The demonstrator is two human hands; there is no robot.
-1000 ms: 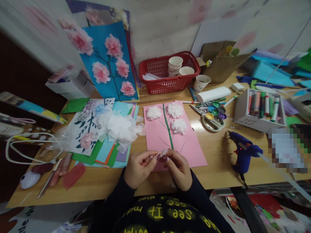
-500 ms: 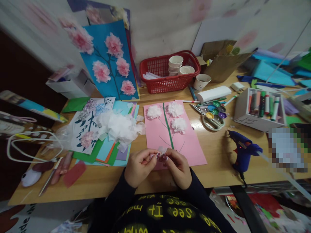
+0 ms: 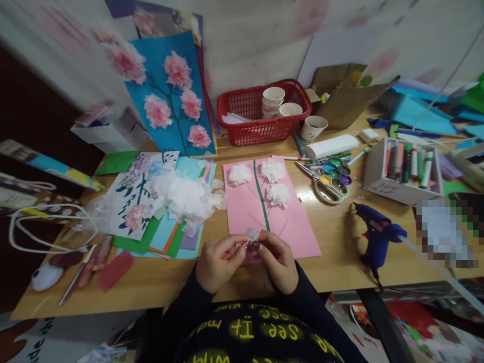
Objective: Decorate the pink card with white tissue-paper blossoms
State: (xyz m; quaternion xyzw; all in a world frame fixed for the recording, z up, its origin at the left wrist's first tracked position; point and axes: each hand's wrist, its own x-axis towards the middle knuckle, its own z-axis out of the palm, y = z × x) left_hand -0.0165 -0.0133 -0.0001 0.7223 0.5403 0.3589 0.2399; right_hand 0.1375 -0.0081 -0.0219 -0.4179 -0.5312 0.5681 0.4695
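Note:
My left hand (image 3: 220, 259) and my right hand (image 3: 279, 259) meet at the near edge of a pink sheet (image 3: 242, 214). Between their pinched fingertips is a small piece of white tissue paper (image 3: 252, 233), its lower part hidden by the fingers. The pink sheet carries a green stem (image 3: 260, 196) with thin drawn branches. Three fluffy white tissue flowers sit on it: one at the upper left (image 3: 239, 174), one at the upper right (image 3: 273, 170) and one below that (image 3: 279, 195). Left of the sheet lies a pile of loose white tissue pieces (image 3: 187, 196) on coloured papers.
A blue glue gun (image 3: 378, 234) stands to the right, its cord running off the table edge. Scissors (image 3: 328, 191), a paint palette (image 3: 335, 169) and a marker box (image 3: 403, 176) lie behind it. At the back are a red basket (image 3: 249, 133) and a blue flower picture (image 3: 162, 65).
The fingertips have shifted slightly around the white tissue piece, both hands still pinching it. Everything on the table stays in place.

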